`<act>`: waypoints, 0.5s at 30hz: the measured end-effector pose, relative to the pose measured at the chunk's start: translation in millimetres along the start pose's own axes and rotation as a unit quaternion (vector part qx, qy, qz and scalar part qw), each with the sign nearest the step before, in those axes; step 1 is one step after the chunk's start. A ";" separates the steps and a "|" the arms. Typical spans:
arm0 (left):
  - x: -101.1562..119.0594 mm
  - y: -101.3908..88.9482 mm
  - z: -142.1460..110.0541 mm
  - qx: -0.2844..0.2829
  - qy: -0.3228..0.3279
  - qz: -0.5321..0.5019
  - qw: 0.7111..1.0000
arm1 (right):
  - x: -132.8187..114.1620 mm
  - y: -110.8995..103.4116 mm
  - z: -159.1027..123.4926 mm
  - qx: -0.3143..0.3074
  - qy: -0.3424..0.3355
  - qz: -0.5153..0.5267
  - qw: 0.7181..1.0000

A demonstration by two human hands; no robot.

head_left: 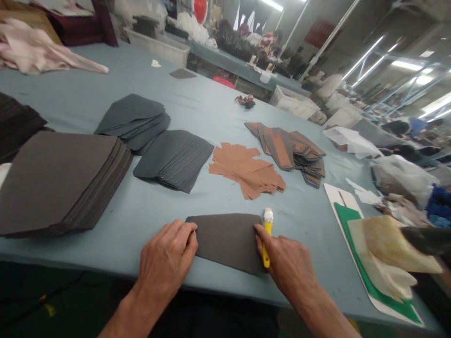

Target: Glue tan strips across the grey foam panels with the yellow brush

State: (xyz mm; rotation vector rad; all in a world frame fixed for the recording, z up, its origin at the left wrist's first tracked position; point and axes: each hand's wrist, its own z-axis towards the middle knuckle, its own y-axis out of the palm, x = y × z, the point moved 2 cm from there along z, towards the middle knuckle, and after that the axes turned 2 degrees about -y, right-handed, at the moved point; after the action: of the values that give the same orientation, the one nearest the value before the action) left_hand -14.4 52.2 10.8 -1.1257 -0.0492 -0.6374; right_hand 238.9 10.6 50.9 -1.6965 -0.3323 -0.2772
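Observation:
A dark grey cut piece (228, 239) lies flat near the table's front edge. My left hand (165, 258) rests on its left end with the fingers curled down onto the edge. My right hand (287, 260) is at its right end, closed around a small roller tool (267, 230) with a yellow handle and a white head, and its forefinger touches the piece's right edge. Beyond the piece lies a loose pile of tan strips (246, 170). Further right sits a fanned pile of dark pieces with tan strips on them (292, 150).
Stacks of dark cut pieces (59, 180) (174, 159) (134, 119) fill the left of the blue-grey table (197, 101). At right are a white-and-green board (347, 213) with a yellowish pad (382, 246), plastic bags and scraps. White bins and other tables stand behind.

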 end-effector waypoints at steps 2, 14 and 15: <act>0.0 0.5 -0.6 -0.001 -0.002 0.000 1.000 | -1.5 -5.2 1.5 -0.022 -0.002 -0.008 1.000; 0.6 -3.8 2.5 -0.049 -0.013 0.010 0.999 | 5.3 -2.9 1.1 -0.057 -0.010 0.028 0.998; 0.5 -4.1 2.8 -0.052 -0.013 0.011 0.998 | 6.0 -0.8 0.6 -0.052 -0.009 0.037 0.998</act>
State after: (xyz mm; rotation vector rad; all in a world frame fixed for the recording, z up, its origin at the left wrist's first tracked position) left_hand -15.3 53.3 15.5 -1.2336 -0.0257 -0.6110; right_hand 244.2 11.6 53.8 -1.8104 -0.2721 -0.2285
